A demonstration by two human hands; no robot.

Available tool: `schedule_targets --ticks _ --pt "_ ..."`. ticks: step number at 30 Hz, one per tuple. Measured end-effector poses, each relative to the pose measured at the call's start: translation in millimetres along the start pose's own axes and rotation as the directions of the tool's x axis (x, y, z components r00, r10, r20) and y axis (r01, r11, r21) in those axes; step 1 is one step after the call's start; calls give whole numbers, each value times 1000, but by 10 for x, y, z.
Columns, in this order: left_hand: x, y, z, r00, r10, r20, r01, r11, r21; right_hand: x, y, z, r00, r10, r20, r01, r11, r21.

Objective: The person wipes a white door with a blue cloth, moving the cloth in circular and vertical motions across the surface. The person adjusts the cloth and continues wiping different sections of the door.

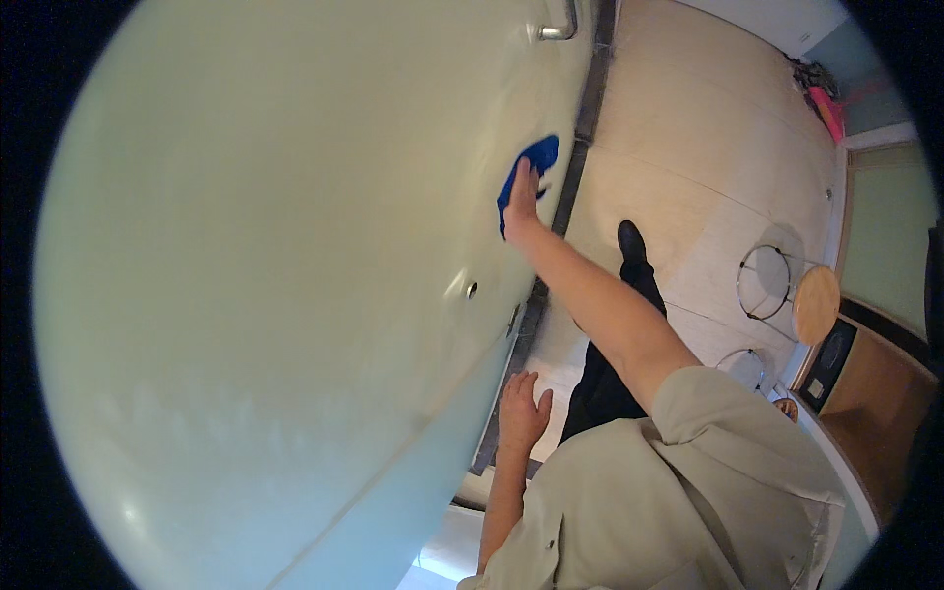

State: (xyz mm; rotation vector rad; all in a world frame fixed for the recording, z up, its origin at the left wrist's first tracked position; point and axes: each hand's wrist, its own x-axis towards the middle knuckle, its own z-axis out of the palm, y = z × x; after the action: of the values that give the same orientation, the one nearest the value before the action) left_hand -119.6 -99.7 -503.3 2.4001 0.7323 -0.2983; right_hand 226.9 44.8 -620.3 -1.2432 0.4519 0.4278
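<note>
A broad pale green door (pixel 295 221) with a glossy face fills the left side of the view. My right hand (pixel 523 195) presses a blue cloth (pixel 544 151) against it, close to its right-hand edge. Above the cloth is a metal lever handle (pixel 560 31); below it sits a small round metal lock fitting (pixel 472 290). A latch plate (pixel 512 321) shows at the door's edge. My left hand (pixel 523 413) hangs beside that edge, holding nothing, its thumb apart from its fingers.
A dark strip (pixel 571 184) borders the beige floor (pixel 686 133). My black shoe (pixel 631 240) stands on the floor. To the right are a stool with a round wooden seat (pixel 816 305) and metal ring legs, a black box (pixel 830 361) and a pink object (pixel 826 112) by the wall.
</note>
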Motion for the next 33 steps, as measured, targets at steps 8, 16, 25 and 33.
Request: schedule_targets --ticks 8,16,25,33 --pt "-303 -70 -69 979 -142 144 141 990 13 -2378 609 -456 610 788 83 -790 597 142" --pt "-238 -100 -62 996 -26 90 25 1000 8 -2186 285 -348 590 795 142 -808 581 103" --pt "-287 -174 116 997 -58 59 59 998 -25 -682 177 -64 998 62 -11 -62 997 39" --pt "-623 -170 27 987 -141 82 141 990 -6 -2176 1381 -506 571 803 170 -812 522 260"
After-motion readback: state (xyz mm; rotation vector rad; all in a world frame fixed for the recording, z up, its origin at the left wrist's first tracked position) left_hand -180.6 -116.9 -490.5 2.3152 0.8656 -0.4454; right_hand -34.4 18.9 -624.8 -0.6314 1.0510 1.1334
